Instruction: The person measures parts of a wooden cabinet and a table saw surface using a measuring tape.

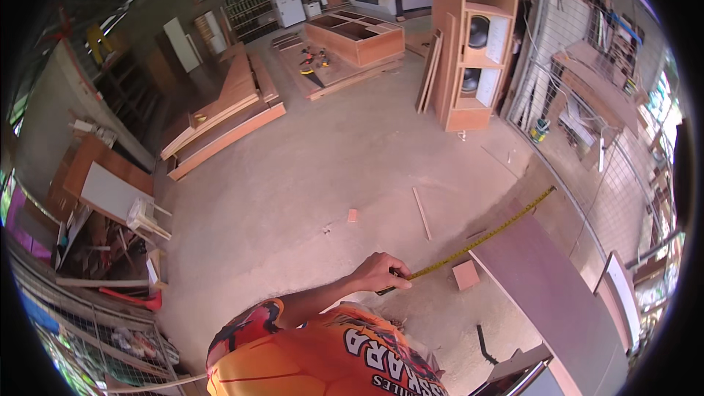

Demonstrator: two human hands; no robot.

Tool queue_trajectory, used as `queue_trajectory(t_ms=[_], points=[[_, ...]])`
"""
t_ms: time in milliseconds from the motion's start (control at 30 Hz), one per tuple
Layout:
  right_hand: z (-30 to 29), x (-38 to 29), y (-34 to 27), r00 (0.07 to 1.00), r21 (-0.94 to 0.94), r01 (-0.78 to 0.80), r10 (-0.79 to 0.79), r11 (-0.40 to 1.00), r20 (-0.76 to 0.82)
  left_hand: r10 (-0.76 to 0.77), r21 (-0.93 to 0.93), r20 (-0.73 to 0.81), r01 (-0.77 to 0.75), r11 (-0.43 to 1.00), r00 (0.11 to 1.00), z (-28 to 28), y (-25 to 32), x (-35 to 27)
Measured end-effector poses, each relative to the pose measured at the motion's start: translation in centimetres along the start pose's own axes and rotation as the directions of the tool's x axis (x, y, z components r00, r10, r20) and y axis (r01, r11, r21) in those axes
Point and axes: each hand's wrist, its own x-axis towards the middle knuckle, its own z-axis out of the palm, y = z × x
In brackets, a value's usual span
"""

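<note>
My left hand point(383, 273) is closed around a tape measure, whose dark case point(386, 290) shows only in part below the fingers. Its yellow blade point(478, 242) runs out to the right and crosses above the narrow end of a long brown plywood panel point(550, 280). The blade's tip reaches past the panel, close to the base of a wire mesh partition; whether it touches anything is unclear. Under the blade, beside the panel's edge, lies a small wood block point(465, 275). My right hand is out of view.
A thin wood strip point(422, 213) and a small offcut point(352, 215) lie on the concrete floor. Ahead stand a tall speaker cabinet point(444, 66) and a low plywood box frame point(379, 50). Stacked panels point(231, 137) and a white stool point(144, 214) are left. Wire mesh point(599, 170) borders the right.
</note>
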Motion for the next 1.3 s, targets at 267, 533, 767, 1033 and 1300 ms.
queue_trajectory(t_ms=[267, 533, 767, 1033, 1300], points=[[0.6, -2.4, 8.1, 0.999, 0.55, -0.037, 0.045, 0.835, -0.001, -0.008, 0.053, 0.192, -0.003, 0.999, 0.981, 1.6, 1.7, 1.3], [5.0, -8.2, 19.3, 0.976, 0.966, 0.217, -0.063, 0.14, -0.21, -0.068, -0.041, 0.149, 0.075, 0.996, 0.987, 2.6, 0.1, 1.5], [3.0, -5.2, 22.9, 0.762, 0.482, 0.173, 0.193, 0.859, -0.618, 0.103, 0.108, 0.259, -0.135, 0.985, 0.96, 5.4, 5.0, 1.7], [1.8, -6.5, 19.9, 0.818, 0.498, 0.039, 0.258, 0.867, -0.514, 0.039, 0.016, 0.258, -0.044, 0.999, 0.965, 5.6, 1.9, 1.0], [-0.8, -6.3, 18.0, 0.853, 0.494, 0.009, 0.251, 0.87, -0.457, 0.038, 0.105, 0.304, -0.074, 0.992, 0.952, 7.1, 2.9, 0.4]])
